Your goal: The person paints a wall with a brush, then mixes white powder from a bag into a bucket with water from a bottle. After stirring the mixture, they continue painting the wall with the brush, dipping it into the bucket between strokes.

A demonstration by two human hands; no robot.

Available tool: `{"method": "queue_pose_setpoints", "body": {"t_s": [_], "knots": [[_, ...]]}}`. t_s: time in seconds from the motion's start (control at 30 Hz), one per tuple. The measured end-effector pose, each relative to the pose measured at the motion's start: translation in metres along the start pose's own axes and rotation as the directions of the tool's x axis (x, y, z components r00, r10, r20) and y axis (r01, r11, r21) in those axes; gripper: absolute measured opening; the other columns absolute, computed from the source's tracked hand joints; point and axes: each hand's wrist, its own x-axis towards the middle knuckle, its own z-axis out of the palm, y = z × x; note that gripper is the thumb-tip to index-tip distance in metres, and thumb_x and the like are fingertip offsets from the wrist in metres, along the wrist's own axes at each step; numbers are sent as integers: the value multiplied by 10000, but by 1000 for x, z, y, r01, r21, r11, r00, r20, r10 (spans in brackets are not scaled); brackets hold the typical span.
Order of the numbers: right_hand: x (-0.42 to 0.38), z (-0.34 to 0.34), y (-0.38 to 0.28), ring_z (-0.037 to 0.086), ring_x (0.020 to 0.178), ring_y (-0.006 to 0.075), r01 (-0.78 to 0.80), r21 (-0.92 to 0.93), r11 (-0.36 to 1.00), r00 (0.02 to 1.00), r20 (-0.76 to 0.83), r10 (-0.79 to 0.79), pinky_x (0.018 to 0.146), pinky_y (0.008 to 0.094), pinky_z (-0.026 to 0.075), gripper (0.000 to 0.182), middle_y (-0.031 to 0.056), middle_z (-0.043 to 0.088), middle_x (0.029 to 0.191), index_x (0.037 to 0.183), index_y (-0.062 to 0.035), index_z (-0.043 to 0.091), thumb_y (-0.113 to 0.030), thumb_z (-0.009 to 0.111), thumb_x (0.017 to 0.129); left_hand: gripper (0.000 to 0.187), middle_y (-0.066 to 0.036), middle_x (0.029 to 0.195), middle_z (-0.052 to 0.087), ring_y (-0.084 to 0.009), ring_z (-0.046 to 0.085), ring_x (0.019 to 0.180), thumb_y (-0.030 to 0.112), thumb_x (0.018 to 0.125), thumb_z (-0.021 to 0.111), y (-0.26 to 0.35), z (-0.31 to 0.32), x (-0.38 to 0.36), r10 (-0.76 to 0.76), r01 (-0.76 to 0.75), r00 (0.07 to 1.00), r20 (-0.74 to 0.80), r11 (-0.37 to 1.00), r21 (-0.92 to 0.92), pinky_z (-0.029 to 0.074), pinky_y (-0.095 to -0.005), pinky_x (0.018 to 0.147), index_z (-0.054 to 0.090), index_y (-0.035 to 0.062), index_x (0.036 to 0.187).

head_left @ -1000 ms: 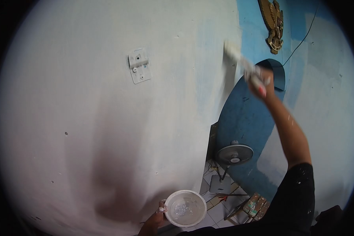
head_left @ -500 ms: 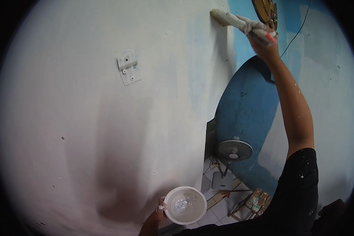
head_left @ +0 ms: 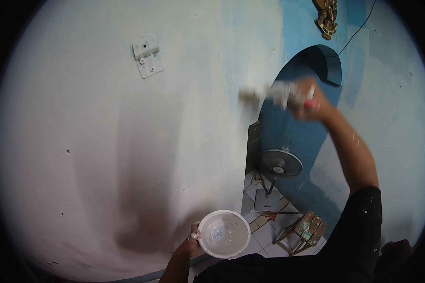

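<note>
My right hand (head_left: 309, 100) is wrapped round the handle of a paintbrush (head_left: 274, 94), blurred by motion. The white-smeared brush points left, its bristles right at the pale wall (head_left: 203, 118) near the edge of the arched opening. Low in the view, my left hand (head_left: 193, 238) grips the rim of a white bucket (head_left: 247, 236) from its left side. Shiny white paint (head_left: 219, 234) lies in the bottom of the bucket. White smears show on the left thumb.
A white bracket (head_left: 148, 56) is fixed to the wall. Beyond the wall's edge stand a fan (head_left: 281, 162) and a paint-spattered wooden stool (head_left: 311, 227) on the tiled floor. A carved ornament (head_left: 327, 19) hangs on the blue wall above the arched opening (head_left: 297, 113).
My right hand has swept the paintbrush downward along the wall, from near the top to beside the arch. The view has tilted a little; my left hand still holds the bucket.
</note>
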Motion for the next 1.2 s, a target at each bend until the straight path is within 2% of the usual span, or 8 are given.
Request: {"method": "queue_pose_setpoints", "body": {"t_s": [0.17,0.23,0.27,0.57,0.73,0.87,0.9,1.2], "knots": [[14,-9,48,600,711,117,39,557,830,909,-365,202,614,223,484,213,47,627,874,912,-53,601,-3,563,708,655,-65,1251,453,-224,467,1134,435,764,590,-8,-3,0,2,-3,1000,-6,1000,-18,403,-419,942,339,141,1293],[-10,30,23,606,715,132,-346,252,904,829,-368,420,616,213,478,174,53,631,944,842,-89,613,-17,582,686,654,-64,1253,451,-225,467,1133,434,764,589,-10,-6,0,9,-10,1000,-8,1000,-29,402,-422,943,338,143,1293],[-16,50,8,623,702,164,-51,-524,850,934,-327,-146,604,235,496,187,60,647,887,815,-117,608,-23,597,654,653,-64,1253,450,-225,467,1133,433,764,589,-12,-9,-1,15,-15,1000,-7,999,-35,401,-423,944,338,144,1293],[-58,63,-46,629,886,208,-342,162,926,936,150,319,783,332,500,269,121,605,1090,991,-45,620,1,581,730,731,-63,1173,362,-191,383,1127,423,654,637,26,17,-13,-46,49,994,-95,998,32,367,-382,938,254,139,1207],[4,-12,44,606,963,209,203,299,933,890,-453,-48,789,315,527,182,79,623,856,767,-25,565,133,476,746,784,-67,1187,351,-203,364,1150,457,621,656,22,12,-10,-63,64,998,-29,998,18,339,-392,964,250,136,1210],[-27,45,53,611,695,182,-102,221,970,797,-565,213,590,258,505,56,38,597,774,782,-78,584,-51,561,739,855,-91,1201,339,-227,343,1170,499,582,669,15,9,-10,-64,65,998,-20,997,30,317,-405,983,237,128,1219],[-46,66,41,599,595,199,-68,-442,894,899,-416,-137,541,271,481,159,31,609,741,786,-107,608,-66,600,632,873,-101,1203,337,-238,342,1172,502,573,671,12,4,-11,-37,38,999,-9,988,151,314,-412,984,230,123,1223],[-77,96,-34,622,622,199,-173,153,973,981,-65,185,557,259,498,195,92,652,899,845,-110,617,-48,645,662,943,-150,1234,309,-292,345,1177,500,544,677,33,24,-22,-105,113,989,-107,992,64,334,-469,957,183,103,1242]]}}
